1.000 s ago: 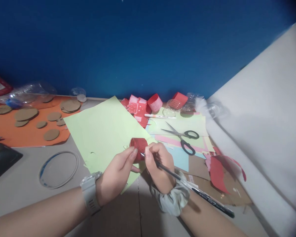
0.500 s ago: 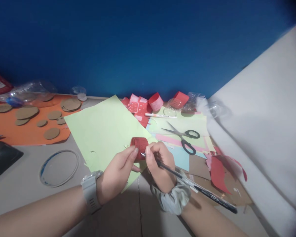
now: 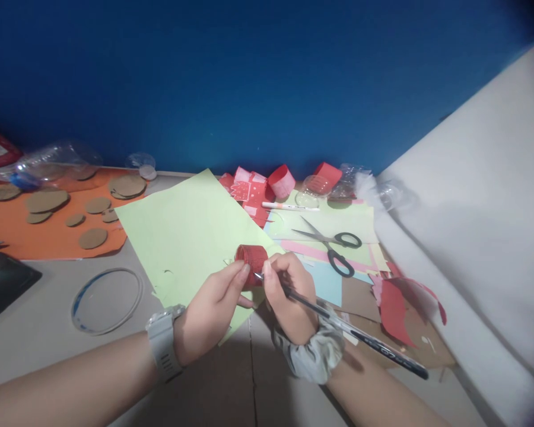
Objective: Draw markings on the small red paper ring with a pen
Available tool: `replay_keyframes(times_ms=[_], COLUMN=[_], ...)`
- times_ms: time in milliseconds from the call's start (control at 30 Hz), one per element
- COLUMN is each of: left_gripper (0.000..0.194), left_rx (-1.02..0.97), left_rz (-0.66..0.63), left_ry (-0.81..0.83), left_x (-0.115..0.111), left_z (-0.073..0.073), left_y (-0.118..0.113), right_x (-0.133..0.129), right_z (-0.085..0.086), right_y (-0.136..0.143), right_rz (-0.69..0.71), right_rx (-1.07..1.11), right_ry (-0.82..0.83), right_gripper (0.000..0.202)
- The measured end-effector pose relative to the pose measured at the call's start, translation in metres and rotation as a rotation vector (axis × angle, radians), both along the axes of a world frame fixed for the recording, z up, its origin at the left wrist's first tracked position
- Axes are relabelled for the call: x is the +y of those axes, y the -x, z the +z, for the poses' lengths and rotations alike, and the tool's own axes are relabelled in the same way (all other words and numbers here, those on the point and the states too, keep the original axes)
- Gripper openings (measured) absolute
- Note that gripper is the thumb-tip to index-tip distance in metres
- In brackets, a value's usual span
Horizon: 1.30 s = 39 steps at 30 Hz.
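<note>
Between the hands is a small red paper roll [image 3: 251, 256] with dark pen lines on its side. My left hand [image 3: 216, 308] pinches its left side between thumb and fingers. My right hand [image 3: 291, 293] is closed around a black-and-clear pen [image 3: 360, 335], its metal tip touching or very near the roll's surface. The pen's far end points down to the right. Under the roll lies a pale green paper sheet [image 3: 173, 231]. Open scissors [image 3: 331, 243] with black handles rest on the coloured papers to the right.
Cardboard discs [image 3: 47, 200] lie on orange paper [image 3: 9, 237] at left, by a clear plastic bottle [image 3: 56, 163]. A tape ring [image 3: 107, 301] and a black phone-like object [image 3: 6, 290] are nearer. Red paper pieces [image 3: 281, 182], a white marker [image 3: 290, 206] and red scraps [image 3: 396, 311] lie right.
The view has shifted very slightly. Both hands keep their hold on the roll and the pen, and nothing else has visibly moved.
</note>
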State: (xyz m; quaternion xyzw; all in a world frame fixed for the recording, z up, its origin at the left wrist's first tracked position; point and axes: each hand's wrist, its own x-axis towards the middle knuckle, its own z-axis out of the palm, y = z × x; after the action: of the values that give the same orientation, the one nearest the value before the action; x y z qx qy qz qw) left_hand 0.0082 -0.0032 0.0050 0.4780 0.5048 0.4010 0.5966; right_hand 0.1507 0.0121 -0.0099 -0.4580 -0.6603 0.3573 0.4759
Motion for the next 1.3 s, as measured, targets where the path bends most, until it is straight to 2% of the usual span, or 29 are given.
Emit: replay_keyframes(times_ms=[233, 467, 633, 867, 1033, 1200, 1300], left_gripper=[0.035, 0.035, 0.033, 0.032, 0.033, 0.032, 0.032], left_rx=[0.023, 0.0, 0.002, -0.015, -0.016, 0.008, 0.015], left_rz=[-0.001, 0.011, 0.014, 0.002, 0.018, -0.007, -0.014], left_ry=[0.005, -0.003, 0.003, 0.0, 0.006, 0.012, 0.009], left_x=[-0.0003, -0.0002, -0.0009, -0.0006, -0.0006, -0.0009, -0.0005], left_z=[-0.0019, -0.0015, -0.0028, -0.0023, -0.0032, -0.0058, -0.0057], left_y=[-0.0004, 0.0004, 0.0003, 0.0003, 0.0007, 0.0012, 0.0011], right_x=[0.0019, 0.0009, 0.0018, 0.0011, 0.0012, 0.0008, 0.0007], right_z=[0.0028, 0.0019, 0.0013, 0.0003, 0.0017, 0.003, 0.0035], right_y=[-0.0019, -0.0005, -0.0027, -0.0022, -0.003, -0.0016, -0.0013], right_rz=[0.048, 0.013, 0.083, 0.05, 0.108, 0.043, 0.06], right_rx=[-0.069, -0.034, -0.076, -0.043, -0.101, -0.094, -0.121], right_ry=[-0.056, -0.041, -0.062, -0.044, -0.07, -0.079, -0.089], right_gripper=[0.025, 0.021, 0.024, 0.021, 0.023, 0.022, 0.022])
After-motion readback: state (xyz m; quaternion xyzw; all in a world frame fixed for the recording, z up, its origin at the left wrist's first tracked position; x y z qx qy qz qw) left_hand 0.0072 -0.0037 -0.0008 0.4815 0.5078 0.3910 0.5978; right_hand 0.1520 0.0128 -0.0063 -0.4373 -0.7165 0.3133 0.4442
